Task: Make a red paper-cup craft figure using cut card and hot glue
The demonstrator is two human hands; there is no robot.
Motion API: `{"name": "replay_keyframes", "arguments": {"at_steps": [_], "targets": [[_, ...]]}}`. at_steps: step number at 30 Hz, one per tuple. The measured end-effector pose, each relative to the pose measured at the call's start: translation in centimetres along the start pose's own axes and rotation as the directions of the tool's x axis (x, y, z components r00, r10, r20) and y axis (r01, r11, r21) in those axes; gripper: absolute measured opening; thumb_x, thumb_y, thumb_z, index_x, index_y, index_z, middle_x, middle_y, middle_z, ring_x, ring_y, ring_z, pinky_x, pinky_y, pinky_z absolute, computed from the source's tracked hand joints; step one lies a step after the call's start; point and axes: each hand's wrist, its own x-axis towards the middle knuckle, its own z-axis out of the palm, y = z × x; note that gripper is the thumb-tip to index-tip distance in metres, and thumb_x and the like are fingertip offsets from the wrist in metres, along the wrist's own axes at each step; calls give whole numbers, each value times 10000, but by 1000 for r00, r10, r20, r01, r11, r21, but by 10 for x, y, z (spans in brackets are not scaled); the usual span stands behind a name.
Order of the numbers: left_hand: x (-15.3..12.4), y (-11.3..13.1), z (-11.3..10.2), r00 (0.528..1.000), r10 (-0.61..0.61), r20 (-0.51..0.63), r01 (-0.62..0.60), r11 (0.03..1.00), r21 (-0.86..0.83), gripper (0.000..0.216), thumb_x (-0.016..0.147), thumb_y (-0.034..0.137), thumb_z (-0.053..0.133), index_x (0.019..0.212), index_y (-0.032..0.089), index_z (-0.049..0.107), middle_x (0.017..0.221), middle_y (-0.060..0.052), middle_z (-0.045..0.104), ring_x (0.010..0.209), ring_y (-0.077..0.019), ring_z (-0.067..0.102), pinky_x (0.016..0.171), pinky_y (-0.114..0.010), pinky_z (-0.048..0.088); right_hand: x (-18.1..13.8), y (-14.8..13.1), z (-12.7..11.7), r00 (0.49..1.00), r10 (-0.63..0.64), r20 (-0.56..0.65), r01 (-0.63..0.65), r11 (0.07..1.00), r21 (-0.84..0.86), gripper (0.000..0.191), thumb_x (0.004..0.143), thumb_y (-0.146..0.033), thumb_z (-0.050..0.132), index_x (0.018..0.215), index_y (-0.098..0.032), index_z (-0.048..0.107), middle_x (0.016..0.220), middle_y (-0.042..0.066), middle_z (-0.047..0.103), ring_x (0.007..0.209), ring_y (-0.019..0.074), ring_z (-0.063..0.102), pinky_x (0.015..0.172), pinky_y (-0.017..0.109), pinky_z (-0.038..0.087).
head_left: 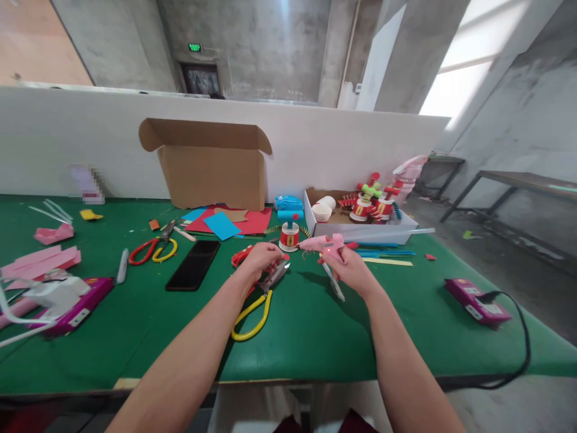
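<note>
My right hand (349, 267) is closed round the grip of a pink glue gun (322, 243), whose nozzle points left toward a small red and white paper cup craft (289, 236) on the green table (315, 331). A glue stick (334, 285) sticks out behind the gun below my hand. My left hand (261, 260) is closed over a small red piece beside scissors with yellow handles (255, 313) lying under it. What exactly the left fingers pinch is hard to make out.
A black phone (193, 272) and red and yellow scissors (153, 248) lie at left. Coloured paper sheets (225, 222) lie before an open cardboard box (211, 165). A white box (360, 225) holds finished crafts. Purple power strips sit at right (476, 299) and left (76, 307).
</note>
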Motion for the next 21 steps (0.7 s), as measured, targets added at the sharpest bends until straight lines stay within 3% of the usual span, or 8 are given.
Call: {"name": "replay_keyframes", "arguments": {"at_steps": [6,21], "targets": [[-2,2,-1,1000,25,6,-25,1000,7,186,591,271,700,576,145,563,450,59,448,403,-42,366,384,-176,254,0,2,3,998,-70,-3,69,986,-150,280,772,-444,540,737,-170,586,571,1,574,544,144,510,547,258,373],[0,0,1,999,33,-19,-32,999,34,114,607,207,662,564,149,574,435,58,444,402,-53,375,392,-185,266,-1,1,8,988,-136,77,150,966,-211,224,819,-361,505,701,-180,563,739,54,664,679,184,592,626,272,409]]}}
